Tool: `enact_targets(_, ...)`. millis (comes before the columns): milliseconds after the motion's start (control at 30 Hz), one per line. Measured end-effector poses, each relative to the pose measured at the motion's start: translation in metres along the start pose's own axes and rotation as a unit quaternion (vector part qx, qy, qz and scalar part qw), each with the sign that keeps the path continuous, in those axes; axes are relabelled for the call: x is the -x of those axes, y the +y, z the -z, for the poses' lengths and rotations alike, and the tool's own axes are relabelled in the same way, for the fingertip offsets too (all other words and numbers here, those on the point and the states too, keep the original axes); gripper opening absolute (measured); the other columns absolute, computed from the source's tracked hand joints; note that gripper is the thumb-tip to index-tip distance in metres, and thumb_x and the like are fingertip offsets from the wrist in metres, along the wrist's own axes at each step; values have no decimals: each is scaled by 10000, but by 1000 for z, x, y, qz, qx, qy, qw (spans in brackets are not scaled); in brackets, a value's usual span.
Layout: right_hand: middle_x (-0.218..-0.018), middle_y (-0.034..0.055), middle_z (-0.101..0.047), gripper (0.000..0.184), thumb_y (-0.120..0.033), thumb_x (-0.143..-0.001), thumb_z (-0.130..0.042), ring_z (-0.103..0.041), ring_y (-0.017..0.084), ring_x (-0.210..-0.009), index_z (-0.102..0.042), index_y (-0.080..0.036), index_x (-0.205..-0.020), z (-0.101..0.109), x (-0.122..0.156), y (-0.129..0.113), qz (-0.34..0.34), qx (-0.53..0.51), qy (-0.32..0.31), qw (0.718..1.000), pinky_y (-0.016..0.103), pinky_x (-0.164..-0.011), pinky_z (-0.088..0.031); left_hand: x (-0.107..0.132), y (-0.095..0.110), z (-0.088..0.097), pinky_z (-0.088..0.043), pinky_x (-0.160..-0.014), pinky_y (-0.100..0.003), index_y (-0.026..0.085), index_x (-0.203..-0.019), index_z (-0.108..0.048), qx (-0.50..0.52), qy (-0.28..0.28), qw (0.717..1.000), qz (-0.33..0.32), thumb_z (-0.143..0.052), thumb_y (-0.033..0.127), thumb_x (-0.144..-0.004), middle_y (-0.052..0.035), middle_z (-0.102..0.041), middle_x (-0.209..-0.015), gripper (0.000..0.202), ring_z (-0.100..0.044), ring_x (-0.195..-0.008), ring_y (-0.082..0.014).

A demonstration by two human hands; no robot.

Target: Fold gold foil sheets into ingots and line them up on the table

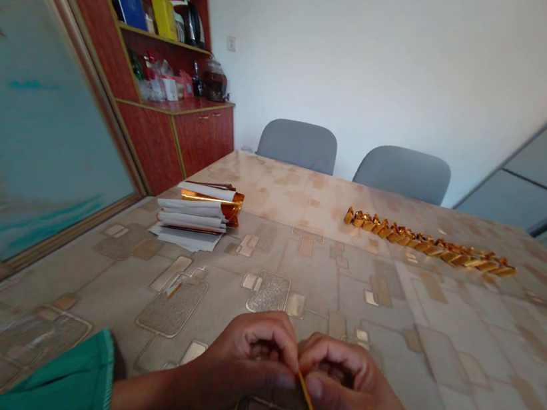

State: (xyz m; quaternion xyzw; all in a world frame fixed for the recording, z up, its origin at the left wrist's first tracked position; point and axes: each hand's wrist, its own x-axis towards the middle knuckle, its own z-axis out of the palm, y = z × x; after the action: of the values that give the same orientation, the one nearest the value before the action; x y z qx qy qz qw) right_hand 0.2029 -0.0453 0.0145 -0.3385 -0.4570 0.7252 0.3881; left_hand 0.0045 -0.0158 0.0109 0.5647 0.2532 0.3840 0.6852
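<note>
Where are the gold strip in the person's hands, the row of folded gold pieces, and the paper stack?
Gold strip (308, 401): head view, on the strip's middle.
Row of folded gold pieces (429, 246): head view, on the row's middle.
Paper stack (196, 212): head view, on the side of its sheets.

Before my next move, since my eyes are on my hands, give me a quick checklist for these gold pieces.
1. Left hand and right hand on the narrow gold foil strip: ok, it sits between their fingers.
2. Strip's lower end: cannot tell, it runs toward the picture's bottom edge.
3. Green sleeve apart from the strip: ok.
4. Stack of white paper and gold foil sheets squared up: not ok, the edges are uneven.
5. Row of folded gold foil pieces in line: ok, they lie end to end across the table.
</note>
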Motion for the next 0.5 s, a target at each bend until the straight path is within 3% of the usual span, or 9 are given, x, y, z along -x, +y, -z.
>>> enact_targets(100, -762, 3, -594, 217, -456, -770, -816, -498, 150, -683, -777, -244, -784, -3, 1, -8, 48, 36, -5, 998, 290, -637, -363, 2, 6, 2, -420, -713, -249, 207, -750, -767, -50, -20, 998, -23, -796, 294, -822, -14, -612, -775, 117, -558, -748, -141)
enact_targets(200, -755, 4, -588, 218, -455, -793, -794, -495, 155, -679, -766, -240, -774, -4, 2, -13, 52, 65, -14, 996, 297, -633, -353, 2, 9, 1, -418, -712, -248, 201, -741, -755, -37, -27, 999, -6, -793, 268, -822, -12, -606, -779, 112, -554, -741, -136)
enact_targets(400, -726, -15, -530, 379, -553, -751, -806, -441, 138, -681, -658, -204, -734, -1, 4, -14, -22, 18, -45, 999, 261, -620, -326, 0, -4, -6, -412, -681, -230, 166, -732, -639, 167, -74, 974, 132, -840, 313, -761, 6, -586, -777, 251, -545, -704, -112)
enact_targets(500, -578, -71, -486, 404, -542, -743, -824, -347, 63, -484, -616, -195, -757, 0, 5, -9, -74, -47, -59, 994, 198, -480, -247, 2, -11, -10, -363, -613, -212, 164, -778, -612, 205, -52, 960, 185, -847, 365, -751, 9, -589, -726, 310, -506, -628, -93)
